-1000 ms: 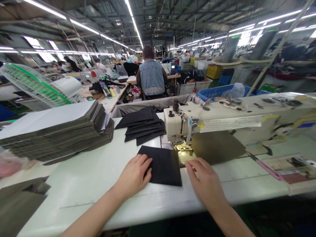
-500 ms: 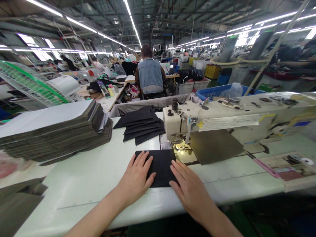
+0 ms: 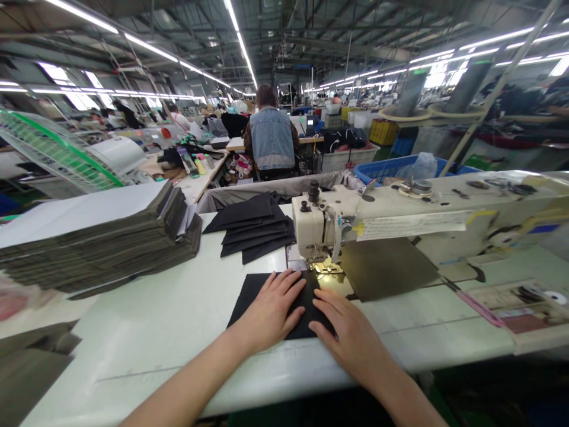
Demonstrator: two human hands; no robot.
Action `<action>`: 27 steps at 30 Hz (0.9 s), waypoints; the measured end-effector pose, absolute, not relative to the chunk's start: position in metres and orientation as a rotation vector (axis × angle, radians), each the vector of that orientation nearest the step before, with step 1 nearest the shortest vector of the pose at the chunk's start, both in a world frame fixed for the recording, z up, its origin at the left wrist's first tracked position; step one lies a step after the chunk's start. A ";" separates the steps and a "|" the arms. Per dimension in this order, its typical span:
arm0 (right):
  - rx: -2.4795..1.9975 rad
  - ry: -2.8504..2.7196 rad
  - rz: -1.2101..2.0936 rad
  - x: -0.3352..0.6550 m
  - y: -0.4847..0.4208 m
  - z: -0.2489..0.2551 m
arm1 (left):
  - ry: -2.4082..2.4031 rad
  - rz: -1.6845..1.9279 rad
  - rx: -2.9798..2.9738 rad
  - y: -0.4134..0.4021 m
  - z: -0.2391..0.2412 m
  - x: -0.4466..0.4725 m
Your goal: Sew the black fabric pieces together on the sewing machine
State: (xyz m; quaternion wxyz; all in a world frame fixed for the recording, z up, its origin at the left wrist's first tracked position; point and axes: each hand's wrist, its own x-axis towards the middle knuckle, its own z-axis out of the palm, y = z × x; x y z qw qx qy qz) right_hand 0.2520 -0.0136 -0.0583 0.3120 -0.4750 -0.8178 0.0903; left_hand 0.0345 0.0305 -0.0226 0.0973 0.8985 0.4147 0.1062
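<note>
A black fabric piece [image 3: 249, 296] lies flat on the pale sewing table, just in front of the sewing machine [image 3: 316, 228]. My left hand [image 3: 278, 302] rests on top of it with fingers stretched out, pressing near its middle. Over its right edge lies my right hand [image 3: 342, 323], fingers extended and thumb apart. Both palms hide parts of the cloth. The cloth's far right corner reaches close to the lit brass needle plate [image 3: 338, 283], below the presser foot.
Folded black pieces [image 3: 260, 228] lie behind the cloth. A tall stack of dark olive panels [image 3: 102, 237] stands at left. Pink-handled scissors [image 3: 482, 308] and a parts tray [image 3: 528, 308] sit at right. Farther back, a person in a denim vest [image 3: 272, 139] sits facing away.
My left hand has slid right across the cloth, closer to my right hand. More of the cloth now shows at its left, and it sits slightly turned. My right hand has shifted slightly right.
</note>
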 end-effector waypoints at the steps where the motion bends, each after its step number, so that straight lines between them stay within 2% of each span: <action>1: -1.255 -2.163 0.238 0.252 -0.014 -0.058 | 1.228 0.311 2.660 0.031 -0.022 0.035; 23: -1.264 -2.209 0.187 0.248 -0.014 -0.057 | 1.148 0.281 2.718 0.049 -0.020 0.029; 27: -1.188 -2.179 0.183 0.263 -0.021 -0.054 | 0.952 0.215 2.760 0.025 -0.015 0.037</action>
